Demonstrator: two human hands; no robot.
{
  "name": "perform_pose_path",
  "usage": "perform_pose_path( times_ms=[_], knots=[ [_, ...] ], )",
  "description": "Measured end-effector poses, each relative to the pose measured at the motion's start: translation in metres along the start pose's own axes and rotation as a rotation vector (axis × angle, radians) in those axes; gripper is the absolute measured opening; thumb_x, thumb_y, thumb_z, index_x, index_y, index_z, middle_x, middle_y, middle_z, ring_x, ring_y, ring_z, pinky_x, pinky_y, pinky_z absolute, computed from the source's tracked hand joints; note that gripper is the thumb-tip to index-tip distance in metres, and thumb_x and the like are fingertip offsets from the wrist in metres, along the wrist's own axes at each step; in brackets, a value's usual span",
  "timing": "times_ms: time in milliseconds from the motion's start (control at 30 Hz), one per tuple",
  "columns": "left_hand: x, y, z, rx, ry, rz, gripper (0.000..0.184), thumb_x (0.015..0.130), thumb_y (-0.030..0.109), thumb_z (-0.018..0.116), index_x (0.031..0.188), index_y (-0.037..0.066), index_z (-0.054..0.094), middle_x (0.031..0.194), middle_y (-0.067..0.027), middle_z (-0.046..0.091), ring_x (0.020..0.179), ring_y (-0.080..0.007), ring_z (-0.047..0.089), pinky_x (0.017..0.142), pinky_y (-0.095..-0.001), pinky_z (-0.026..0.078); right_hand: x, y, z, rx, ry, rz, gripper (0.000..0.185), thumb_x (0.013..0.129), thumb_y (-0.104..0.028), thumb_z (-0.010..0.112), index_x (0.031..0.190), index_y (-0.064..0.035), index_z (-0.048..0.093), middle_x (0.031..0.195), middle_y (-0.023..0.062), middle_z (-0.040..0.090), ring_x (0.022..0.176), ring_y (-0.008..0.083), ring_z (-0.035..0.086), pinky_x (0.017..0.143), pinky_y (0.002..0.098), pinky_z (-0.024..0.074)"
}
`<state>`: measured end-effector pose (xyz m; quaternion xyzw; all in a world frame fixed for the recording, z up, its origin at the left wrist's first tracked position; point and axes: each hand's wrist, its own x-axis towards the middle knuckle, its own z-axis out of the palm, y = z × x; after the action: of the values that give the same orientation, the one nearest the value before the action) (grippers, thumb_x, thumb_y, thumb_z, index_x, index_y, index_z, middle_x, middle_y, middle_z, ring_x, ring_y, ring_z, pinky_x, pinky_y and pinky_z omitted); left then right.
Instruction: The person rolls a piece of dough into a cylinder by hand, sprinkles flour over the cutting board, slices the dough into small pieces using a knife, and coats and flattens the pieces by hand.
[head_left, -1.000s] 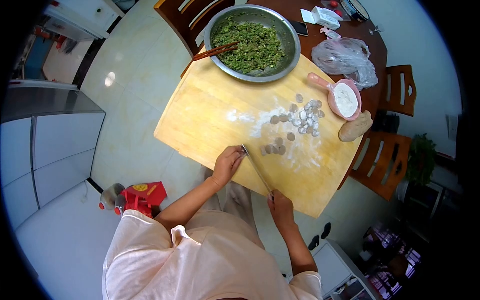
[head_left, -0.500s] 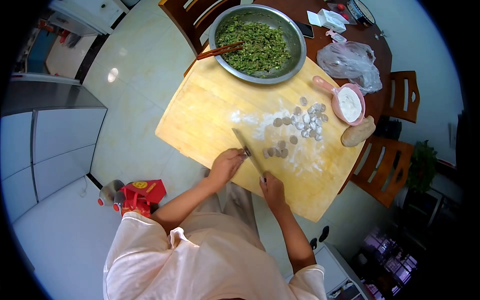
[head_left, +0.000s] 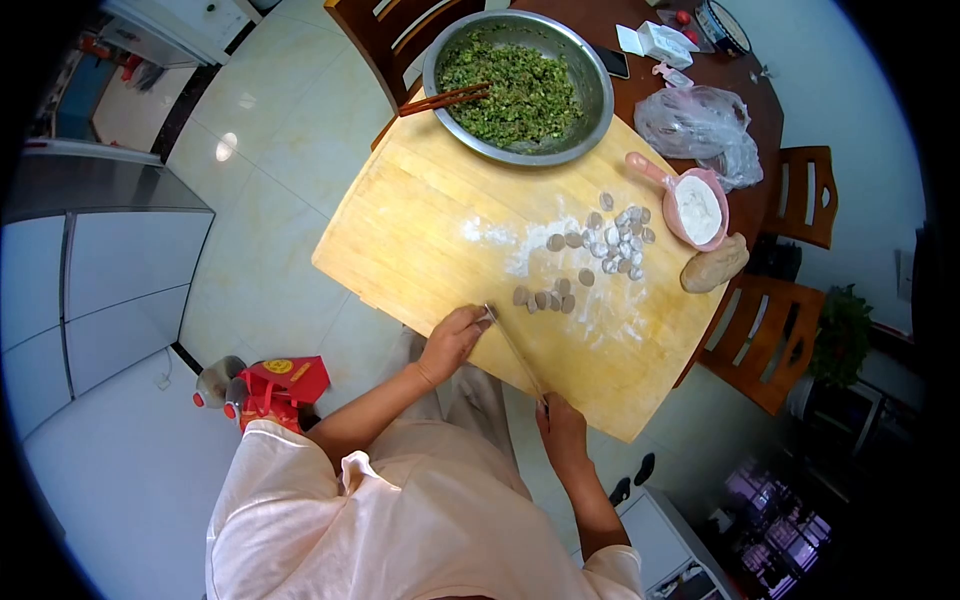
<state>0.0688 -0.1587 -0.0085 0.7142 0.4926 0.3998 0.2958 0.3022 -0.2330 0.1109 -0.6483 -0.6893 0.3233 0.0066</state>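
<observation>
My right hand [head_left: 563,432] is closed round the handle of a knife [head_left: 517,355], whose blade slants up and left over the near part of a wooden board [head_left: 400,230]. Beside the blade's far end, my left hand [head_left: 455,338] has its fingers closed on a piece of dough, mostly hidden by them. A small group of cut dough pieces [head_left: 545,300] lies just beyond the knife. Farther right, several more dough pieces [head_left: 615,243] sit clustered, many of them white with flour [head_left: 490,232].
A metal bowl of chopped green filling [head_left: 597,130] stands at the board's far edge, with chopsticks [head_left: 440,100] across its rim. At the right are a pink scoop of flour [head_left: 722,215] and a larger dough lump [head_left: 716,264]. Wooden chairs [head_left: 765,340] flank the table.
The knife has moved toward me and right, its far end now by my left fingers. Another cut dough piece lies at the left of the near group. My left hand has shifted slightly.
</observation>
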Motion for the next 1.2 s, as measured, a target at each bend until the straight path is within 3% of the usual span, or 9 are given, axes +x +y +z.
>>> perform_pose_path(
  times_ms=[133,233,333,433,533,633,767,1200],
  knots=[
    [-0.004,-0.003,0.003,0.008,-0.024,0.028,0.022,0.083,-0.005,0.069,0.104,-0.001,0.069,0.114,-0.0156,0.067,0.099,-0.0349,0.066,0.084,-0.0388,0.055,-0.004,0.0,-0.002,-0.028,-0.024,0.016,0.014,0.092,-0.014,0.063,0.095,-0.0024,0.057,0.087,0.0205,0.066,0.077,0.0407,0.065,0.066,0.0502,0.0514],
    [-0.007,-0.006,0.006,0.012,-0.017,0.051,0.022,0.082,-0.005,0.069,0.103,-0.001,0.069,0.112,-0.0155,0.067,0.099,-0.0346,0.066,0.084,-0.0392,0.055,-0.002,0.002,-0.002,-0.032,-0.053,0.019,0.014,0.091,-0.013,0.064,0.096,-0.002,0.057,0.088,0.0207,0.066,0.077,0.0406,0.066,0.066,0.0499,0.0516],
    [-0.008,-0.008,0.009,0.043,0.001,0.039,0.01,0.084,0.0,0.069,0.091,-0.005,0.064,0.109,-0.0182,0.067,0.098,-0.0367,0.065,0.083,-0.0414,0.056,0.012,0.007,0.012,-0.043,-0.04,-0.01,0.014,0.091,-0.014,0.064,0.097,-0.0024,0.057,0.087,0.0207,0.066,0.077,0.0418,0.066,0.068,0.0506,0.0515],
    [-0.003,-0.003,0.002,0.025,-0.019,-0.003,0.01,0.083,-0.001,0.068,0.093,-0.005,0.065,0.11,-0.0183,0.067,0.1,-0.0362,0.065,0.084,-0.0413,0.056,0.039,0.01,0.044,-0.087,-0.067,0.096,0.014,0.094,-0.015,0.06,0.096,-0.0007,0.059,0.086,0.0243,0.066,0.079,0.0448,0.063,0.068,0.051,0.0495],
    [-0.003,-0.002,0.0,0.045,-0.023,0.059,0.011,0.083,-0.004,0.066,0.093,-0.005,0.065,0.112,-0.018,0.066,0.102,-0.035,0.064,0.085,-0.0409,0.055,0.063,0.007,0.053,0.012,0.007,-0.017,0.015,0.095,-0.016,0.06,0.096,-0.0008,0.059,0.083,0.0246,0.065,0.077,0.0448,0.063,0.068,0.0507,0.0489],
    [-0.005,-0.006,-0.003,0.01,-0.025,0.003,0.012,0.083,-0.004,0.066,0.095,-0.004,0.065,0.115,-0.018,0.066,0.105,-0.035,0.063,0.088,-0.0403,0.054,0.07,0.015,0.043,0.17,0.047,-0.121,0.014,0.094,-0.015,0.06,0.096,-0.001,0.059,0.079,0.0247,0.063,0.075,0.0445,0.062,0.066,0.05,0.0478],
    [0.004,-0.009,-0.016,-0.12,0.122,-0.289,0.02,0.083,-0.002,0.068,0.103,-0.001,0.065,0.116,-0.0178,0.065,0.111,-0.0367,0.062,0.093,-0.0385,0.051,0.068,0.01,0.017,0.219,0.035,-0.024,0.013,0.095,-0.011,0.058,0.102,-0.0007,0.059,0.084,0.0242,0.063,0.08,0.0434,0.063,0.07,0.0516,0.0478],
    [0.002,-0.018,-0.017,-0.058,0.161,-0.201,0.011,0.08,-0.004,0.071,0.09,0.0,0.066,0.104,-0.0148,0.065,0.094,-0.0329,0.063,0.078,-0.037,0.052,0.03,-0.024,0.003,-0.024,-0.07,-0.037,0.014,0.095,-0.017,0.061,0.096,-0.0039,0.055,0.088,0.0205,0.065,0.078,0.0414,0.064,0.067,0.0511,0.051]
  ],
)
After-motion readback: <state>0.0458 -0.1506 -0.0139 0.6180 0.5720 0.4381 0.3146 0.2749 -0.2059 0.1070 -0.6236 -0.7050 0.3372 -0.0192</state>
